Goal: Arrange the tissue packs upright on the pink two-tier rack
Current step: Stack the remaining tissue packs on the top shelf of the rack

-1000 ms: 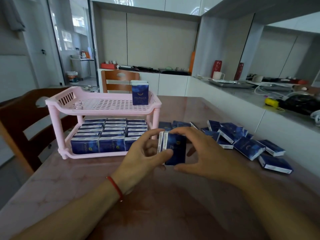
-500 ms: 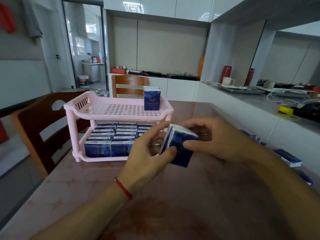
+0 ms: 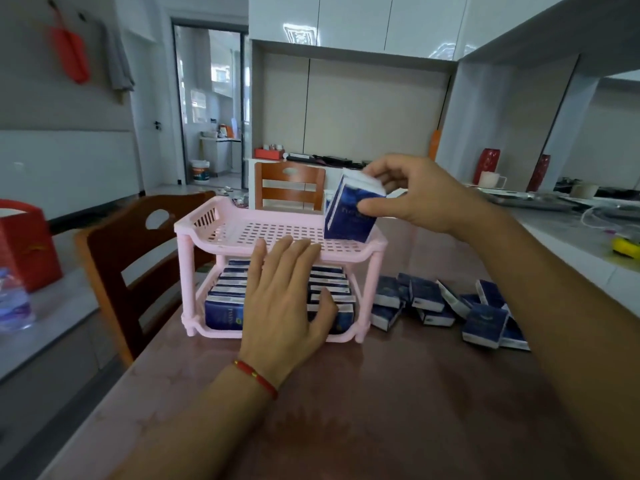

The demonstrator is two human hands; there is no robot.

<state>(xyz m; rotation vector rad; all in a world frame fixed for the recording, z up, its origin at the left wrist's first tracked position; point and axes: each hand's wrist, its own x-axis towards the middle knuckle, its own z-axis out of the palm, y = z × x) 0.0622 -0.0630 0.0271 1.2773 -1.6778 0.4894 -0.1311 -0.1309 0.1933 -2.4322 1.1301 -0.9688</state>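
- Two tiers make up the pink rack (image 3: 270,233), seen from the head view, the only view here. It stands on the worktop (image 3: 381,393), left of centre, with its long side facing the person.
- The lower tier is packed with upright tissue packs (image 3: 225,311) in rows, so by my reading the work has moved to the top tier, which is mostly bare.
- The right hand (image 3: 420,199) holds a small bundle of packs (image 3: 351,213) at the far right corner of the top tier. The bundle is tilted, its lower edge at or just above the perforated shelf; I cannot tell whether it touches.
- The tilt suggests the bundle is being stood up against the corner wall, where the rim would brace it.
- The right hand's fingers (image 3: 379,173) curl over the white top edge and the thumb presses the near blue face, so the hand is grasping the bundle.
- A sliver of blue just behind the bundle may be another pack already standing there; it is too hidden to be sure.
- The left hand (image 3: 285,299) hovers in front of the rack with its fingers straight and slightly spread, holding nothing. The fingertips reach the near rim of the top tier, probably to steady the rack, though contact is not clear.
- Loose packs (image 3: 446,306) lie in a heap on the worktop to the right of the rack, near enough for the right hand to fetch next.
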